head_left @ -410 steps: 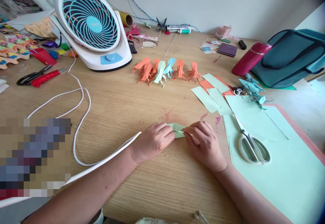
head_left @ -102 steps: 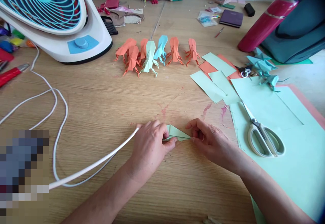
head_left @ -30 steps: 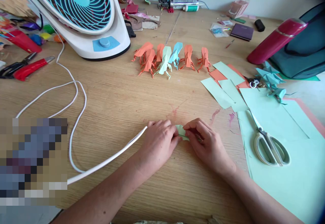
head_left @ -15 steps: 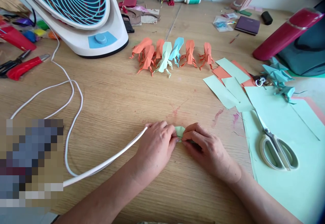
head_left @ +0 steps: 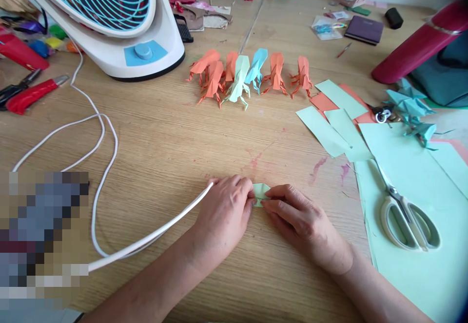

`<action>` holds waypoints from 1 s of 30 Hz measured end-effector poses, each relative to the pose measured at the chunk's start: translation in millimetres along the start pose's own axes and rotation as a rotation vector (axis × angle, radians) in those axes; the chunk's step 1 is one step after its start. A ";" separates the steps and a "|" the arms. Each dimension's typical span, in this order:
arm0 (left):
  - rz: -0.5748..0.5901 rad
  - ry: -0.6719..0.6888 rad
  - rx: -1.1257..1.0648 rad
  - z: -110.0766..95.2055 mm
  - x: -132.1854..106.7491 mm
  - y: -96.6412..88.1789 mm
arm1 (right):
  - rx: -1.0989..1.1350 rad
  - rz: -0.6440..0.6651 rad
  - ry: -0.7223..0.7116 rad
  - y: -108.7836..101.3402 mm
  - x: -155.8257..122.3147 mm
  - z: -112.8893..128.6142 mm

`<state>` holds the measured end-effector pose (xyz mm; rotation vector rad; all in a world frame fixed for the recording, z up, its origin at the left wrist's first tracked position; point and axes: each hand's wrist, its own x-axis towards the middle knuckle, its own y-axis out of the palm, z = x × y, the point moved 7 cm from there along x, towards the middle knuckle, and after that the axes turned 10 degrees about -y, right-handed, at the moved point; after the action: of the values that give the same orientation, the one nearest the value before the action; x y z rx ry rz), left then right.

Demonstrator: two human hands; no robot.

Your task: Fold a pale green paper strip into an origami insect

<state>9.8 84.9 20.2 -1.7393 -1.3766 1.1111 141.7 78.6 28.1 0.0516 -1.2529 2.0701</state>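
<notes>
L hand (head_left: 226,206) clamped on L end of a small folded lt-green paper (head_left: 261,191), R hand (head_left: 307,223) pinching its R end; paper's at table (head_left: 183,142) level, btwn the 2 hands. Fold detail mostly hidden, can't tell. Behind: 7 paper figures (head_left: 240,76) (5 orange, 1 green, 1 blue). To R: cut strips (head_left: 339,96), scissors (head_left: 398,198) on big green sheet (head_left: 413,279). Fan (head_left: 120,25) back L.

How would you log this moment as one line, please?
left hand: holding green paper | right hand: holding same paper | scissors: lying on green sheets | paper figures: standing beyond hands
</notes>
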 end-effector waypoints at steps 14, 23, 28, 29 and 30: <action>-0.012 0.014 -0.009 -1.1 1.0 -0.8 | -0.107 0.081 -0.097 2.7 -5.4 8.5; -0.068 0.168 -0.144 9.3 -18.2 -16.5 | -0.101 0.031 -0.062 4.5 -2.7 10.5; -0.218 0.367 0.073 6.8 -50.8 -18.1 | -0.104 0.012 -0.067 4.1 -1.0 10.8; -0.215 0.400 0.131 5.0 -54.5 -14.2 | -0.102 0.010 -0.063 3.9 -0.8 10.8; -0.210 0.424 0.185 3.5 -56.9 -10.1 | -0.100 0.008 -0.059 3.8 -0.6 10.6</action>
<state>-2.7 32.0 40.1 -1.5447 -1.1231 0.6816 136.7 68.8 30.6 0.0621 -1.3926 2.0227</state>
